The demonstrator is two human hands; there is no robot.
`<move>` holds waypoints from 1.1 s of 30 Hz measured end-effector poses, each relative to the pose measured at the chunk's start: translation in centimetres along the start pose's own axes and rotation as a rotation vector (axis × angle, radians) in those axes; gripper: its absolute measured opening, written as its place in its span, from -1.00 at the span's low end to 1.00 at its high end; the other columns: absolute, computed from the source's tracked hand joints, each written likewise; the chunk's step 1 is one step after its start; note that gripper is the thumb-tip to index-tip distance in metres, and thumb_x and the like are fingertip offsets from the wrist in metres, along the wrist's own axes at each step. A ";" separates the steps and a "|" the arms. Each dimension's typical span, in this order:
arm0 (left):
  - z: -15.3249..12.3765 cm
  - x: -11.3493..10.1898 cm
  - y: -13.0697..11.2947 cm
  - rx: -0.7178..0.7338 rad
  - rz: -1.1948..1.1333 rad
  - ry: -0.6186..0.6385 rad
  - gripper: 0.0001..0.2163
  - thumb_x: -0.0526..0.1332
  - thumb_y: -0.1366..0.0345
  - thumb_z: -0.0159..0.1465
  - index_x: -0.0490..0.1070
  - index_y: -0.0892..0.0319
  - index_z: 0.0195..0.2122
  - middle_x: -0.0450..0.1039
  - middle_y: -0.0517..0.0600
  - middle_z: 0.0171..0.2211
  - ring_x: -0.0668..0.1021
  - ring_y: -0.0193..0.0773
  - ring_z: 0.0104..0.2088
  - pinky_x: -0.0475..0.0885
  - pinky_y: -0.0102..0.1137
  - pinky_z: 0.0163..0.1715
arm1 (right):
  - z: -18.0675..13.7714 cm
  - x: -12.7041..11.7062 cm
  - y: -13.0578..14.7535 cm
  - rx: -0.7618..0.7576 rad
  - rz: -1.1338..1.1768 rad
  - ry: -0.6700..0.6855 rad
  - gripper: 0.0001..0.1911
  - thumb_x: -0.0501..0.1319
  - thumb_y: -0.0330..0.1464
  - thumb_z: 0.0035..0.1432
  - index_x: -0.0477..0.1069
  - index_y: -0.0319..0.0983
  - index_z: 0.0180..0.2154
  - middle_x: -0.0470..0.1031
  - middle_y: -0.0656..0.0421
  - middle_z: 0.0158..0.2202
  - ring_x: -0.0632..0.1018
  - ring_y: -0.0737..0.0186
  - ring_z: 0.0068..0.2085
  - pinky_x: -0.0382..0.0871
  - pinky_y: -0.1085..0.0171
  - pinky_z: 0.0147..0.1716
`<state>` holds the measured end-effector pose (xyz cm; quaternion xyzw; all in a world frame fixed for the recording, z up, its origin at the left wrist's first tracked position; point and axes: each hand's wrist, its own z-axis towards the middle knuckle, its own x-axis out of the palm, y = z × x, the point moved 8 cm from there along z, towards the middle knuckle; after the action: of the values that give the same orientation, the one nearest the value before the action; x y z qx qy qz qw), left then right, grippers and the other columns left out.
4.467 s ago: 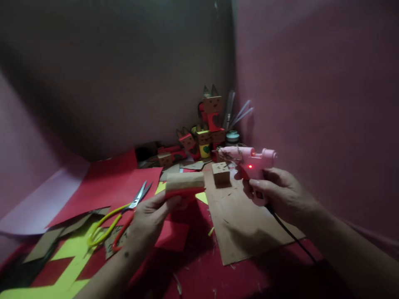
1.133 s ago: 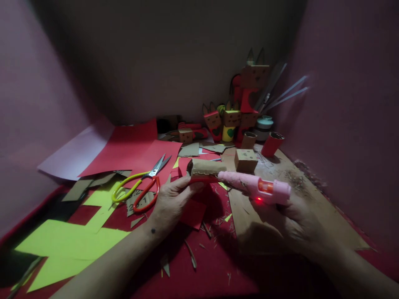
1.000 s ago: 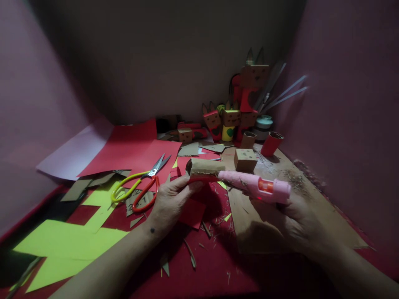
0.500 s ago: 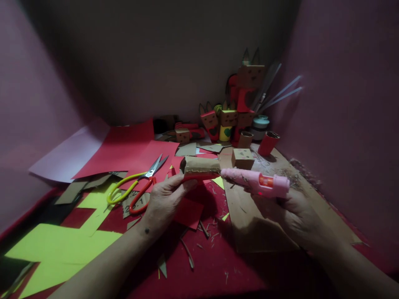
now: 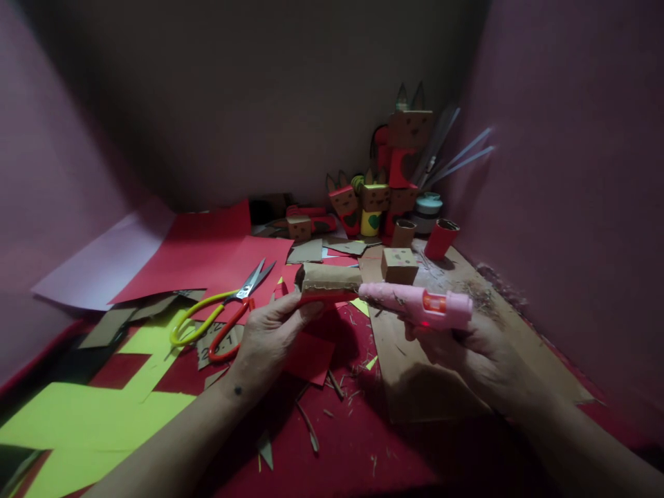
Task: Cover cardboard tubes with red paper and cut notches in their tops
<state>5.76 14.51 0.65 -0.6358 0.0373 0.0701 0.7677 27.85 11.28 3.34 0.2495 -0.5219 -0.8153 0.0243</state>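
Observation:
My left hand (image 5: 272, 339) is closed on the left end of a cardboard tube (image 5: 332, 278), held sideways above the table, with red paper along its lower side. In my right hand (image 5: 467, 360) is a pink glue gun (image 5: 409, 301), its small red light lit. The gun's nozzle meets the tube's right end; whether it touches cannot be told. Just behind the gun stands a small cardboard box (image 5: 399, 265) with a face drawn on it. Yellow-and-red-handled scissors (image 5: 223, 308) lie spread left of my left hand.
Red paper sheets (image 5: 202, 256) and yellow paper pieces (image 5: 93, 418) lie at the left. Cardboard figures (image 5: 409, 149) stand at the back, near glue sticks (image 5: 464, 162) and a red tube (image 5: 442, 239). A flat cardboard piece (image 5: 415, 380) and scraps lie in front. Walls close in both sides.
The whole view has shifted slightly, moving things a little to the left. Both hands keep their hold, and the glue gun's nozzle stays at the tube's right end.

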 end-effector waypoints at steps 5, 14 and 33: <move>-0.1 -0.1 -0.1 0.003 0.011 -0.016 -0.80 0.34 0.14 0.15 0.63 0.04 -0.22 0.65 -0.04 -0.22 0.62 -0.12 -0.17 0.51 -0.30 -0.11 | 0.0 0.0 -0.1 0.008 0.014 -0.013 -0.54 0.07 -0.29 0.35 0.22 0.03 0.25 0.46 0.18 0.13 0.54 0.06 0.03 0.36 -0.02 0.14; -0.2 -0.4 -0.2 0.005 -0.019 -0.037 -0.81 0.36 0.14 0.12 0.64 0.02 -0.26 0.66 -0.05 -0.24 0.63 -0.13 -0.20 0.52 -0.32 -0.12 | 0.1 -0.3 0.2 0.022 0.039 0.002 -0.54 0.09 -0.29 0.33 0.23 0.00 0.24 0.34 0.17 0.23 0.38 0.01 0.22 0.25 -0.05 0.22; 0.0 -1.2 -0.3 -0.001 -0.005 -0.090 -0.79 0.39 0.16 0.07 0.64 0.07 -0.28 0.66 -0.04 -0.29 0.65 -0.11 -0.24 0.56 -0.31 -0.18 | 0.4 -0.7 1.2 0.022 -0.021 0.014 -0.58 0.08 -0.27 0.34 0.29 0.02 0.20 0.36 0.19 0.21 0.37 0.03 0.22 0.26 -0.03 0.21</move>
<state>4.64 14.43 1.07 -0.6323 0.0011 0.0968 0.7686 28.00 11.30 4.78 0.2611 -0.5281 -0.8079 0.0165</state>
